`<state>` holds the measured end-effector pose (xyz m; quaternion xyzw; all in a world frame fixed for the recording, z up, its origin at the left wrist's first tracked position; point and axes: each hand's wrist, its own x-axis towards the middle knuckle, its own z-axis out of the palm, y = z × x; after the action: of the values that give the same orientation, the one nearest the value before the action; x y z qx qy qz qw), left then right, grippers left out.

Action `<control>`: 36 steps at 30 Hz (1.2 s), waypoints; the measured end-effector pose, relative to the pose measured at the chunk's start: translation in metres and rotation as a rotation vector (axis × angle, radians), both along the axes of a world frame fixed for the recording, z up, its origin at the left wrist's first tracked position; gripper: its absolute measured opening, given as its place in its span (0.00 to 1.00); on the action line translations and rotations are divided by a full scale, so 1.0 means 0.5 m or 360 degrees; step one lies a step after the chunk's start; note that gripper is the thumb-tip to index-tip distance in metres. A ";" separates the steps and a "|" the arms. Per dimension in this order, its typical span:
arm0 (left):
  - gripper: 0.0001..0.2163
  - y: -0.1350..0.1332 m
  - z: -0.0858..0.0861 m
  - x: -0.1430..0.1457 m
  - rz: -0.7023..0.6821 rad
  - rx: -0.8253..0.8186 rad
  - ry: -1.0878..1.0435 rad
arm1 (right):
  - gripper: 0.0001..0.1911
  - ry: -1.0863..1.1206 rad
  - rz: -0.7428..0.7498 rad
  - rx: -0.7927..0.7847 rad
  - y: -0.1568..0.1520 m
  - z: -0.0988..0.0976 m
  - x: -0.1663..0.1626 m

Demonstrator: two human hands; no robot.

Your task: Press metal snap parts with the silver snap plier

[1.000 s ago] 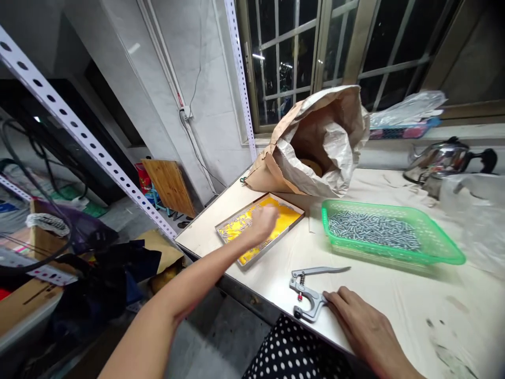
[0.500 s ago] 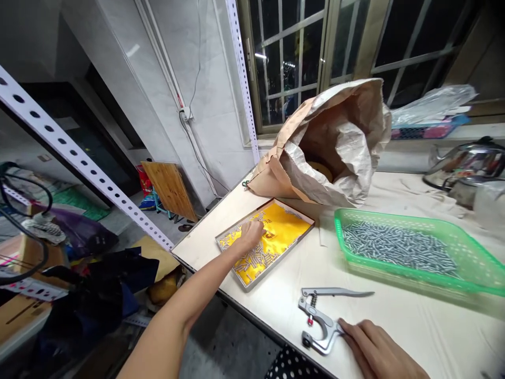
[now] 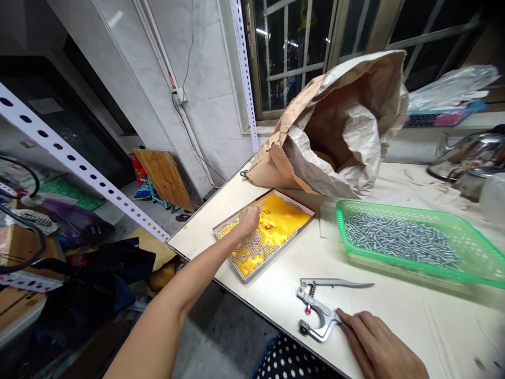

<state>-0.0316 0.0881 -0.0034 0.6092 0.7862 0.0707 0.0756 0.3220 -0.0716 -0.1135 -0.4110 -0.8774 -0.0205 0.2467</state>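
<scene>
My left hand (image 3: 248, 220) reaches out over a shallow grey tray (image 3: 247, 272) with a yellow bottom, which holds several small metal pins. Its fingers are curled down among the pins near the tray's left part; whether it grips any I cannot make out. My right hand (image 3: 376, 348) lies flat on the white table (image 3: 398, 310) near its front edge, fingers stretched out, fingertips touching the handle of silver snap pliers (image 3: 320, 307).
A green plastic basket (image 3: 469, 266) full of small metal pins stands right of the tray. Behind it lies a big open brown paper sack (image 3: 339, 131). A metal kettle (image 3: 469, 158) is at the far right. Perforated shelf rails and clutter fill the left side.
My left hand has drawn back from the tray's middle toward its left part. The view has shifted; my right hand stays at the pliers' handle.
</scene>
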 end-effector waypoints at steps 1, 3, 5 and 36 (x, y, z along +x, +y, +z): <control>0.12 -0.005 0.007 -0.002 0.0018 0.0028 -0.0039 | 0.17 -0.0006 -0.0017 0.0011 -0.002 0.005 -0.004; 0.11 -0.021 0.024 -0.001 0.0028 0.0068 -0.0144 | 0.17 -0.0019 -0.0048 0.0034 -0.005 0.015 -0.012; 0.10 -0.048 0.039 0.013 0.0001 0.0058 -0.0261 | 0.16 -0.0014 -0.0076 0.0042 -0.006 0.026 -0.020; 0.14 -0.333 -0.057 0.252 -0.0015 -0.0407 -0.1201 | 0.09 -0.0032 -0.0198 -0.0031 0.000 0.070 -0.037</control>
<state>0.0942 -0.0782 -0.0321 0.5296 0.7029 0.1908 0.4347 0.3034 -0.0718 -0.0785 -0.4668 -0.8528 -0.0313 0.2320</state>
